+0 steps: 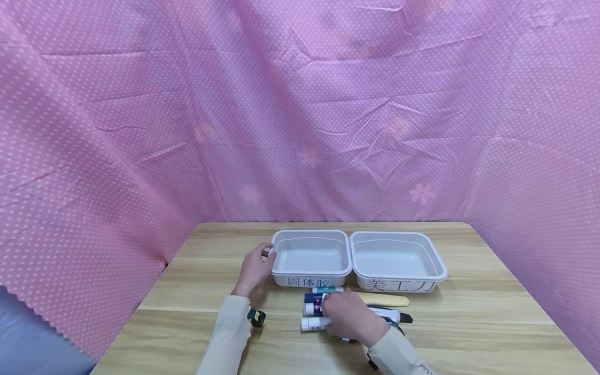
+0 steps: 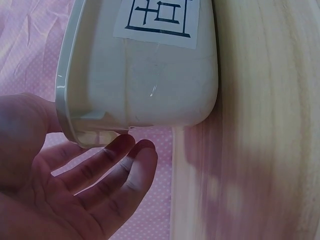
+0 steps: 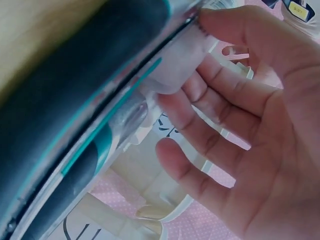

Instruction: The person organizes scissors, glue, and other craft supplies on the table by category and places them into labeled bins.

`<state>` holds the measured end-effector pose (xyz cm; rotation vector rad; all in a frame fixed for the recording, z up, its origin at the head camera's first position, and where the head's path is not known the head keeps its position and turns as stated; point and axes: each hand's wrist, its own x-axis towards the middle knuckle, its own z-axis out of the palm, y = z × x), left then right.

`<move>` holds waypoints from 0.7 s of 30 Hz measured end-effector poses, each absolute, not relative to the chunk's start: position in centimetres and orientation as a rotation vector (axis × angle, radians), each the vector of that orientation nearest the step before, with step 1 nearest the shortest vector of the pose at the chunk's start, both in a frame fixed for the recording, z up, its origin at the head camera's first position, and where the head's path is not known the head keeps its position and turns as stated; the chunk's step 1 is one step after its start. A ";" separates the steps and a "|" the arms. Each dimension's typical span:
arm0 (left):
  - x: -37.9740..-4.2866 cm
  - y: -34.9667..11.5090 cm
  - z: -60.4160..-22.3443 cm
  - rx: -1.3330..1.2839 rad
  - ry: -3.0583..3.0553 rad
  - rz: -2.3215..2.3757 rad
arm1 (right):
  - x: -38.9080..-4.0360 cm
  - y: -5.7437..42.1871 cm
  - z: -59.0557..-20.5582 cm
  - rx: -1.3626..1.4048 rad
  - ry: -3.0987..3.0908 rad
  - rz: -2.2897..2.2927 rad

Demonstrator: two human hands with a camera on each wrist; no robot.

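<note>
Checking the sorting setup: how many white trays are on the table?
2. The left tray sits at the table's middle with the left hand touching its left rim; the right tray sits beside it, to its right. Both look empty.

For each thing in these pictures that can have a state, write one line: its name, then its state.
Left tray: upright, empty, left rim touched.
Right tray: upright, empty, untouched.
Glue sticks: capped, lying flat in front of the left tray.
Left hand: open, fingers at the left tray's rim.
Right hand: resting on the glue sticks; grip unclear.
</note>
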<state>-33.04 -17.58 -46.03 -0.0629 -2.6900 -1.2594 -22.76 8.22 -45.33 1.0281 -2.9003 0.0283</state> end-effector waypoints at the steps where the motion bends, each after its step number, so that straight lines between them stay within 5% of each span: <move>1: -33.0 -17.6 -46.0 -0.060 -2.695 -1.267 | -22.8 8.2 -45.4 1.028 -2.898 0.024; 21: -32.9 -17.6 -45.9 -0.065 -2.701 -1.285 | -23.1 8.9 -44.7 1.081 -2.698 0.254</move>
